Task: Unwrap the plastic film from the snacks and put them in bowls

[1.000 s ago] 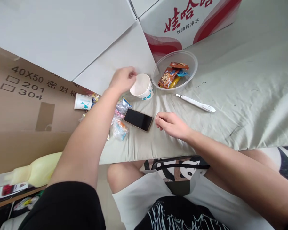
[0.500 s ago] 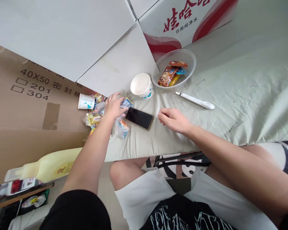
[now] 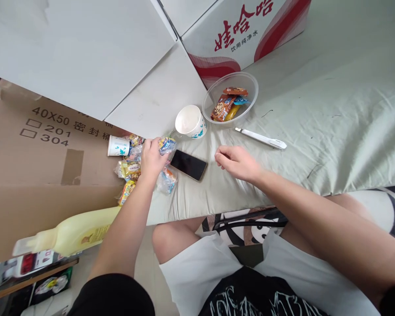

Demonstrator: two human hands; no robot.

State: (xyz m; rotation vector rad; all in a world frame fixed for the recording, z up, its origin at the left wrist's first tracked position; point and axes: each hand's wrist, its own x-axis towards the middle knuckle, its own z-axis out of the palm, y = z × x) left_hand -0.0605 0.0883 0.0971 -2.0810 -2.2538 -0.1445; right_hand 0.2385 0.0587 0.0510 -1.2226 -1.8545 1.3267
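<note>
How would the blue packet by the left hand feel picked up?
The blue packet may crinkle: its wrapper looks creased. Its shine suggests it could be slippery. Looking smaller than the left hand, it's probably light.

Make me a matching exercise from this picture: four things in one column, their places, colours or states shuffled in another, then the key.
1. left hand
2. phone
3. utility knife
4. clear bowl

A. white and slim
B. holds brown packets
C. among wrapped snacks
D. black-faced, lying flat

Pairs: 1-C, 2-D, 3-A, 4-B
</note>
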